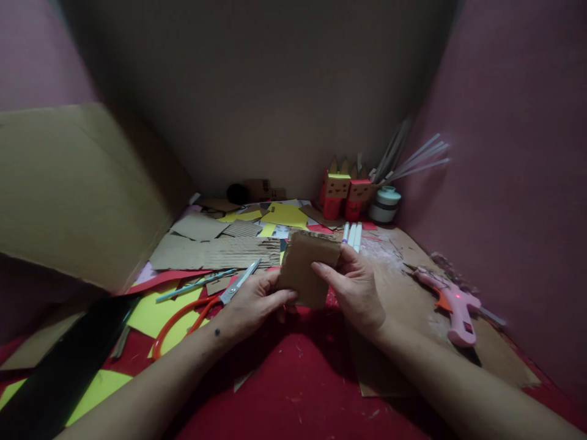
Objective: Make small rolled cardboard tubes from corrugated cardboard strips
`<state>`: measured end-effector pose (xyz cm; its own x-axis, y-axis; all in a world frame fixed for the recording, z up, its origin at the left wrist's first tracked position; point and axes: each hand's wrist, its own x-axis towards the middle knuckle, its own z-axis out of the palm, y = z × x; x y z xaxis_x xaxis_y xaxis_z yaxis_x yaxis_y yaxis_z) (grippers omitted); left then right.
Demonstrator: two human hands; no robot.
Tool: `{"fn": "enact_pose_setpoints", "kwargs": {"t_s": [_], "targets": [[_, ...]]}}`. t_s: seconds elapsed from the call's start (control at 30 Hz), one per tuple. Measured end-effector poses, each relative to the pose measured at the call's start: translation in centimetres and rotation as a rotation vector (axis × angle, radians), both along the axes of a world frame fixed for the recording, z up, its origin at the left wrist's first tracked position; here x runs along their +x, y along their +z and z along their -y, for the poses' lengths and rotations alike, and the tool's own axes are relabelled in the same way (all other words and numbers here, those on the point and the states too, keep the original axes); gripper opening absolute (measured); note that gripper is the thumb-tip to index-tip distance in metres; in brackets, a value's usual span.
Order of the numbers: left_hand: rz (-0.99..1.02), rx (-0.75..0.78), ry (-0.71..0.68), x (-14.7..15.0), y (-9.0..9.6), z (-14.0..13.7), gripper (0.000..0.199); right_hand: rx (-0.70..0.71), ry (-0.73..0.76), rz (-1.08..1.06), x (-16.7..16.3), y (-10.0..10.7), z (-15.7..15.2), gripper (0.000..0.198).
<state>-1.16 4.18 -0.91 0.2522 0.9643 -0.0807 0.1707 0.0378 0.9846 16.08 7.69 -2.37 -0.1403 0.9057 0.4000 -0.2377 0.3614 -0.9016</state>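
Red work surface (293,391) in head view, strewn with yellow paper (284,215) and corrugated cardboard scraps (183,252). Bounded by pinkish side walls (513,122) and, at left, by a large cardboard panel (82,189); dim throughout. Brown cardboard piece (307,272) raised over the middle, grasped at lower left by the left hand (261,296) and at right by the right hand (360,290). Near the left wrist, orange-handled scissors (228,295); on a cardboard sheet (408,287) at right, a pink glue gun (458,305) with red light. At back, two red figures (336,208) with drawn faces, beside a lidded jar (385,208).

Dark print on a small carton (259,188), too small to read.

Concealed: most fingers, behind the cardboard piece. Cut off by the frame: both forearms and a black object (59,366), unidentifiable.
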Motion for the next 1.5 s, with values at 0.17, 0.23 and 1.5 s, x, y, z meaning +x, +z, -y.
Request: {"fn": "enact_pose_setpoints", "kwargs": {"t_s": [0.17,0.23,1.5], "targets": [[-0.090,0.034,0.016,0.0,-0.3,-0.1,0.014,0.008,0.017,-0.039,-0.2,0.1,0.1,0.023],[-0.122,0.051,0.013,-0.1,-0.3,-0.1,0.014,0.004,0.026,-0.052,-0.2,0.2,0.2,0.023],[0.174,0.027,-0.051,0.3,-0.1,0.2,0.023,-0.048,0.083,-0.277,0.2,-0.1,-1.4,0.022]]}}
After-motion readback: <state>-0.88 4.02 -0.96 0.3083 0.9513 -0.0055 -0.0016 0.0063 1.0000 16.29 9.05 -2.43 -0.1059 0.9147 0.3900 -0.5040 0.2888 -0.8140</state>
